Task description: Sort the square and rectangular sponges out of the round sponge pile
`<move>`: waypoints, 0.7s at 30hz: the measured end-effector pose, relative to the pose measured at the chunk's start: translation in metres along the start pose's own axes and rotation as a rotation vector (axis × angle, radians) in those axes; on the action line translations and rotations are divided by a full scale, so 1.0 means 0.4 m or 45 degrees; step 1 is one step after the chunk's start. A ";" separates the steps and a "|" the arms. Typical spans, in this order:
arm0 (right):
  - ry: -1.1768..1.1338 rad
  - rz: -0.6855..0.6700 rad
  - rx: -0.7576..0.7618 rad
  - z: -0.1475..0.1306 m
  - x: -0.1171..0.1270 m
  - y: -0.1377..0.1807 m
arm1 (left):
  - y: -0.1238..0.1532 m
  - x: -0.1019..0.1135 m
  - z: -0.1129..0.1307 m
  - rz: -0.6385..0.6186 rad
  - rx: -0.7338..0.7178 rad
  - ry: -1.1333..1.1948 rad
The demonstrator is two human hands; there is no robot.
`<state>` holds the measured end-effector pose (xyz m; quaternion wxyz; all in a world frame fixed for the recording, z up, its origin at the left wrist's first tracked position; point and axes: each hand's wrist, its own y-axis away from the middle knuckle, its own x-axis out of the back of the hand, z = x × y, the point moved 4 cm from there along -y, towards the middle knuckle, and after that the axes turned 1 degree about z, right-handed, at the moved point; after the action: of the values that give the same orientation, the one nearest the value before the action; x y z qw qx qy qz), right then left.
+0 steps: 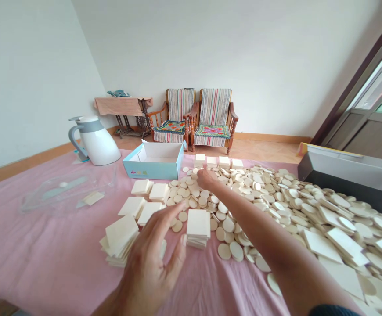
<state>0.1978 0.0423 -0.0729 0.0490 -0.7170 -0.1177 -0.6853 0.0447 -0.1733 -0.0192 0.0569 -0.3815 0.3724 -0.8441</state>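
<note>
My left hand (pixel 153 259) hovers open, fingers spread, over the pink cloth beside a stack of cream square tiles (pixel 198 227) and touches nothing I can see. My right hand (pixel 207 179) reaches far forward into the pile of cream round discs (pixel 204 197); its fingers curl down on the discs, and whether they hold one is hidden. More square stacks lie at the left (pixel 121 239) and in a row behind the right hand (pixel 218 161).
A light-blue open box (pixel 154 161) stands at the back. A white jug (pixel 96 139) and a clear plastic lid (pixel 66 189) sit at left. A dark grey box (pixel 349 175) is at right. Discs and squares cover the right side (pixel 326 219). Two armchairs (pixel 196 118) stand against the far wall.
</note>
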 end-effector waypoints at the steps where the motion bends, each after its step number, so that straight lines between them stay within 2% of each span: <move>1: 0.007 0.012 0.017 0.012 0.003 0.011 | -0.037 0.011 -0.005 -0.037 -0.024 -0.021; 3: 0.014 0.011 0.065 0.035 0.010 0.036 | -0.109 0.022 -0.028 -0.100 -0.005 -0.046; 5: 0.014 0.000 0.113 0.060 0.019 0.066 | -0.174 0.005 -0.064 -0.291 0.032 -0.051; 8: -0.009 0.000 0.138 0.108 0.040 0.110 | -0.247 -0.063 -0.119 -0.707 -0.004 -0.129; 11: -0.071 -0.039 0.114 0.173 0.061 0.151 | -0.287 -0.158 -0.164 -1.123 -0.180 -0.273; 12: -0.093 -0.069 0.101 0.197 0.065 0.164 | -0.297 -0.188 -0.177 -1.199 -0.223 -0.286; 16: -0.118 -0.148 0.004 0.280 0.067 0.207 | -0.319 -0.293 -0.229 -1.324 -0.302 -0.380; 18: -0.081 -0.092 -0.076 0.300 0.067 0.219 | -0.323 -0.333 -0.250 -1.344 -0.331 -0.419; 21: -0.037 0.047 -0.116 0.289 0.067 0.223 | -0.322 -0.372 -0.270 -1.336 -0.372 -0.436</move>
<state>0.3320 -0.0144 -0.0444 0.0273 -0.7304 -0.0739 -0.6784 0.0992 0.0386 -0.0687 -0.3638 -0.6505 0.2315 -0.6253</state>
